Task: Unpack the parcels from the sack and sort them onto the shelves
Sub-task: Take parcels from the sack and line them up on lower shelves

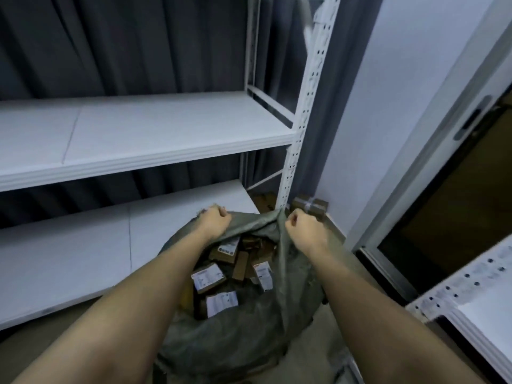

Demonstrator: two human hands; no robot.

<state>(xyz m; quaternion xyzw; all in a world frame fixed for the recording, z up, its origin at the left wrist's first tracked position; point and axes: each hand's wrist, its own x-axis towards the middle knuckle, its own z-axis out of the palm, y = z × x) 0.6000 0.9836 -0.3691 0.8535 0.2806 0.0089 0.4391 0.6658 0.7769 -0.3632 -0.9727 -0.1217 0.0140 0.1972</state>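
A grey-green sack [243,339] stands on the floor in front of me with its mouth held wide. My left hand [214,221] grips the far left rim of the sack in a fist. At the far right rim, my right hand [303,227] grips the fabric the same way. Inside lie several small brown cardboard parcels [221,275] with white labels. White shelves stand behind the sack: a lower shelf [83,259] and a middle shelf [152,134], both bare.
A white perforated upright [302,128] ends the rack at the right. A taped brown box [310,207] sits on the floor by the wall corner. A second white rack [476,300] juts in at the lower right, beside a sliding door frame [415,189]. Dark curtains hang behind the shelves.
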